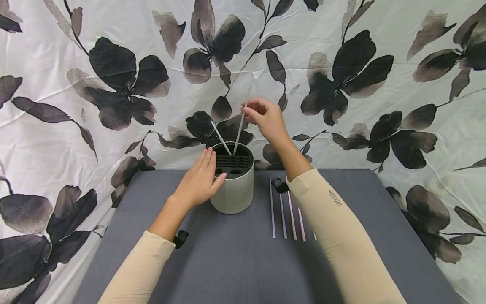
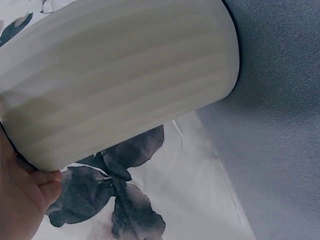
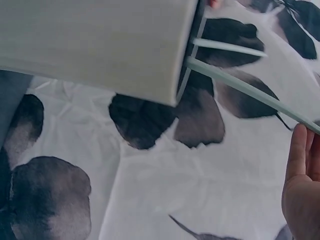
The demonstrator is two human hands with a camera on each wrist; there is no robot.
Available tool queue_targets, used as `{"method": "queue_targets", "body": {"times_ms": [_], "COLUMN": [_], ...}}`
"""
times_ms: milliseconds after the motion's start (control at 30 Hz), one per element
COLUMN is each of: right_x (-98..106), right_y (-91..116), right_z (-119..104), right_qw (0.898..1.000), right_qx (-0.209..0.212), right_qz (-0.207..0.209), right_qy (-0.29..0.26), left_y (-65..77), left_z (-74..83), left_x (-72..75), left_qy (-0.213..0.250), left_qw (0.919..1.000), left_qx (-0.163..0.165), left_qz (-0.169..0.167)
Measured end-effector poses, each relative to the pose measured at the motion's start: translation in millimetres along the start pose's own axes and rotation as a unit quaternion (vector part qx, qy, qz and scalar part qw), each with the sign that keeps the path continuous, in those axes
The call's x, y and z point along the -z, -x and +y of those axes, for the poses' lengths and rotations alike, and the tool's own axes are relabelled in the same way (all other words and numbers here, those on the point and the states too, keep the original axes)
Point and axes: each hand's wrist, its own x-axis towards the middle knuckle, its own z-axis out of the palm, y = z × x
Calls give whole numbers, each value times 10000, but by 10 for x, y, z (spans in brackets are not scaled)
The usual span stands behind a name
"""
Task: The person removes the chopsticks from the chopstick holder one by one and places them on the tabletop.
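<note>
A cream, ribbed round desk holder with a black slotted top stands upright at the table's back edge. My left hand rests against its upper left side, fingers extended along the rim and thumb across the front. With thumb and fingertips, my right hand pinches a thin pale green stick above the holder. The lower end of this stick is inside the rear compartment; it tilts right. A second pale stick leans left in that same compartment. In the right wrist view both sticks protrude from the holder.
Several thin lilac and pink sticks lie side by side on the grey table, partly under my right forearm. Behind the table hangs a white cloth with dark flowers. Each wrist wears a small black camera.
</note>
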Motion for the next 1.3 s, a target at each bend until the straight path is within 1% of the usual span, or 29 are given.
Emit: {"method": "queue_targets", "body": {"times_ms": [133,233,267,367,467,567,667,800,933,1000,1233,1300], "right_x": [146,259,297,412,538,682,835,1034,1207,1286,1534,1607], "right_y": [14,31,37,81,144,222,309,427,523,571,798,873], "right_z": [-74,-129,-148,-210,-252,-252,-205,-91,49,118,325,386], "right_qw": [9978,9945,9932,9922,9922,9925,9934,9942,9944,9947,9922,9910], "right_qx": [-11,83,140,332,435,366,272,216,174,118,-271,-386], "right_qz": [312,516,583,741,875,970,1007,1030,1024,1020,980,949], "right_qy": [-590,-912,-998,-944,-772,-651,-471,-240,-177,-55,723,860], "left_y": [8,12,13,22,32,38,46,64,64,62,53,48], "left_z": [5,10,10,16,24,34,49,69,62,58,53,52], "left_x": [-13,-17,-19,-28,-38,-39,-33,-21,-6,-3,-8,-10], "left_qy": [35,35,34,7,-16,-11,5,17,34,25,12,4], "left_qw": [10000,10000,10000,10000,10000,10000,10000,10000,10000,10000,10000,10000], "left_qx": [16,7,3,-2,0,5,26,51,52,59,67,46], "left_qz": [-31,13,34,73,57,31,17,37,44,39,-18,-13]}}
